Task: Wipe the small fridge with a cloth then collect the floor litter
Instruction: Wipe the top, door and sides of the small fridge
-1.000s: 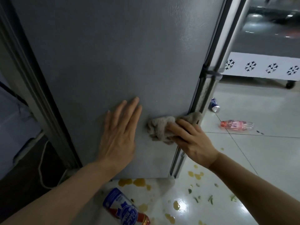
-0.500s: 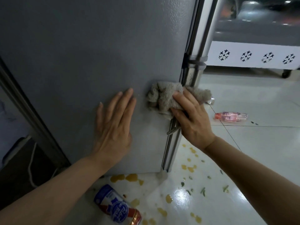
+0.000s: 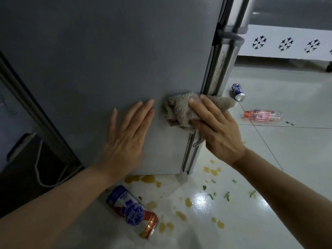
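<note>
Head view, left to right — left hand (image 3: pixel 125 139) flat on the grey fridge (image 3: pixel 107 60) side, fingers straight; right hand (image 3: pixel 218 131) gripping the bunched cloth (image 3: pixel 177 109) against the fridge's front corner. On the floor (image 3: pixel 287 150): near can (image 3: pixel 133 212), far can (image 3: pixel 238 91), plastic bottle (image 3: pixel 263 115) — yellow spills around.

grey fridge (image 3: pixel 107 60) upright | beige cloth (image 3: pixel 179 108) bunched on its front edge | cans, bottle on floor
</note>
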A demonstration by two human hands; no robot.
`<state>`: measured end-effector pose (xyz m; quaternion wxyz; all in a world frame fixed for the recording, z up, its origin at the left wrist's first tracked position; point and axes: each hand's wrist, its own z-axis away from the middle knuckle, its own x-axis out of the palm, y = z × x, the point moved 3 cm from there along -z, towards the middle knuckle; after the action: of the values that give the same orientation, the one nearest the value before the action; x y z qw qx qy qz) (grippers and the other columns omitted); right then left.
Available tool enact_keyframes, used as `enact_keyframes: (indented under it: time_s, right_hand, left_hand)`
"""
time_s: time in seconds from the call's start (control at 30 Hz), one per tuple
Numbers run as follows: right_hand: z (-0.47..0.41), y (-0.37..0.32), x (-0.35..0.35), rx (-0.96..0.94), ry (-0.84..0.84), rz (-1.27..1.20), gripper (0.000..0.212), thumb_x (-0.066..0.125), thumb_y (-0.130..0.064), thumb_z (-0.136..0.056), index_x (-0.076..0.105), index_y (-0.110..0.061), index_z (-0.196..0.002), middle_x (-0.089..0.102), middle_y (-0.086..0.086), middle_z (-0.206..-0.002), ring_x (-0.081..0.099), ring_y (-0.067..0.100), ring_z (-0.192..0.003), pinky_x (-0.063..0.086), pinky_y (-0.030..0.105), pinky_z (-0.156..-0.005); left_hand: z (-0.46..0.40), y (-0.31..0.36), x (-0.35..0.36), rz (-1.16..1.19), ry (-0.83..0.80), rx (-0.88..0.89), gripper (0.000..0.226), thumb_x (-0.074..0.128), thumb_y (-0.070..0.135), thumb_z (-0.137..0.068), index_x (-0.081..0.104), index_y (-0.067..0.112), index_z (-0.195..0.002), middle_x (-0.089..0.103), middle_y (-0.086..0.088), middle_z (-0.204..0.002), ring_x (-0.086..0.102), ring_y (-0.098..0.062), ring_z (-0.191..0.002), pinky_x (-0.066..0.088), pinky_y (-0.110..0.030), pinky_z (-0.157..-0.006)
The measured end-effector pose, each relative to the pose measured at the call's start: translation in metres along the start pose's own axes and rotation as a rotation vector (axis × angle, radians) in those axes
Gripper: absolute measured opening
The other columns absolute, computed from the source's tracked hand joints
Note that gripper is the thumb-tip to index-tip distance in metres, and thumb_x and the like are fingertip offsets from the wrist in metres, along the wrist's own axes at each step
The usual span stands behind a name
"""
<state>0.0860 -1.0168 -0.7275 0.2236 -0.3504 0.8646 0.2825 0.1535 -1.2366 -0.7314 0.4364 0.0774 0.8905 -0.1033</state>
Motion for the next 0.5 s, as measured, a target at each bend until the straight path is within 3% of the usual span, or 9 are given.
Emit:
enact_keyframes:
  time_s: [0.1,0.2,0.3,0.43,0.5]
  right_hand:
    - [0.023,-0.025,0.021,0.054,-0.009,-0.021,0.034,0.044,-0.007,-0.096,0.053,-0.004,-0.128,0.036,0.009,-0.147,0.027,0.032,-0.139,0.021,0.041,-0.116]
    - [0.052,-0.043,0.036,-0.142,-0.229,-0.039,0.037,0.042,-0.012,-0.095,0.049,-0.011,-0.131,0.045,0.004,-0.140,0.029,0.032,-0.137,0.022,0.037,-0.112]
    - [0.053,-0.043,0.035,-0.259,-0.337,0.035,0.039,0.041,-0.017,-0.092,0.051,-0.015,-0.130,0.039,-0.001,-0.141,0.035,0.028,-0.135,0.024,0.038,-0.110]
    - [0.013,-0.033,0.022,-0.183,-0.225,0.049,0.035,0.047,-0.013,-0.095,0.052,-0.012,-0.130,0.036,0.004,-0.149,0.029,0.025,-0.139,0.034,0.036,-0.100]
    - [-0.013,-0.033,0.018,-0.120,-0.116,0.035,0.035,0.047,-0.013,-0.098,0.047,-0.010,-0.132,0.031,0.006,-0.150,0.020,0.024,-0.143,0.032,0.037,-0.105]
  left_hand:
    - [0.008,-0.002,0.008,0.001,-0.018,0.005,0.072,0.039,0.002,-0.077,0.022,0.013,-0.146,0.016,0.000,-0.156,0.013,-0.017,-0.143,0.007,-0.053,-0.112]
    - [0.015,-0.003,0.013,-0.012,-0.045,0.012,0.077,0.043,-0.002,-0.076,0.019,0.014,-0.147,0.010,0.002,-0.157,0.009,-0.015,-0.144,0.004,-0.051,-0.113]
    - [0.018,-0.008,0.011,-0.020,-0.034,0.018,0.084,0.053,-0.007,-0.073,0.020,0.014,-0.147,0.011,0.003,-0.157,0.011,-0.014,-0.144,0.004,-0.051,-0.112]
    - [0.022,-0.024,0.002,-0.039,0.013,-0.007,0.071,0.042,-0.001,-0.078,0.024,0.012,-0.146,0.017,0.000,-0.156,0.019,-0.017,-0.141,0.011,-0.054,-0.111]
    - [0.024,-0.038,-0.004,-0.052,0.015,-0.047,0.067,0.036,0.005,-0.078,0.027,0.010,-0.145,0.021,-0.002,-0.155,0.022,-0.020,-0.140,0.016,-0.058,-0.109]
